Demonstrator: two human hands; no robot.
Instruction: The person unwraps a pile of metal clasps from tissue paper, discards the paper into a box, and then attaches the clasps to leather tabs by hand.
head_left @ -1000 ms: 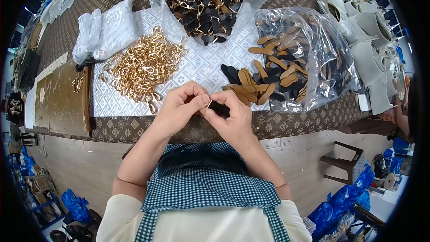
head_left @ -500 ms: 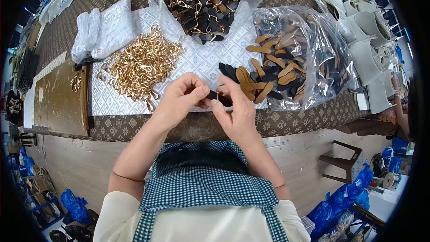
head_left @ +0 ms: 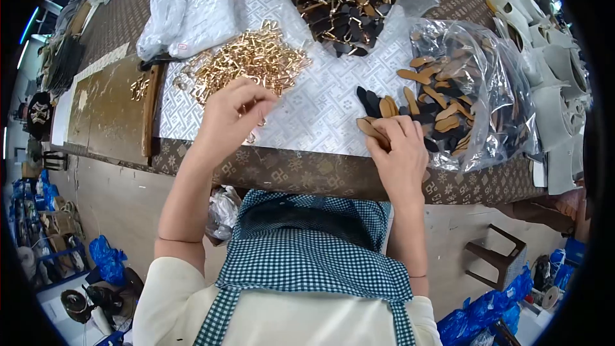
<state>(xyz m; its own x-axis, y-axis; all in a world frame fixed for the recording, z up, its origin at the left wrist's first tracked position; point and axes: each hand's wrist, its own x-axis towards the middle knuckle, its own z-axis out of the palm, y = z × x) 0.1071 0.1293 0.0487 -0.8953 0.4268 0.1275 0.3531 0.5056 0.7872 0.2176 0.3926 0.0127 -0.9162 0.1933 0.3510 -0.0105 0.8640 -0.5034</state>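
My left hand (head_left: 227,118) is at the near edge of a heap of gold metal clasps (head_left: 256,61), fingers pinched around one clasp. My right hand (head_left: 402,150) rests on a small pile of loose black and tan leather tabs (head_left: 378,104), with its fingers curled over a tan tab (head_left: 370,129). Both piles lie on a white patterned cloth (head_left: 320,109). The two hands are well apart.
An open plastic bag of leather tabs (head_left: 461,90) lies to the right. Another bag, of black tabs with clasps (head_left: 346,0), is at the back. White packets (head_left: 192,16), a wooden board (head_left: 109,115) and pale moulded pieces (head_left: 544,45) flank them. Below the table edge (head_left: 307,173) stands a chair (head_left: 500,250).
The hands were together in front of me, working a black tab and clasp. They have separated: the left went to the clasp heap, the right to the loose tabs. The view shifted right.
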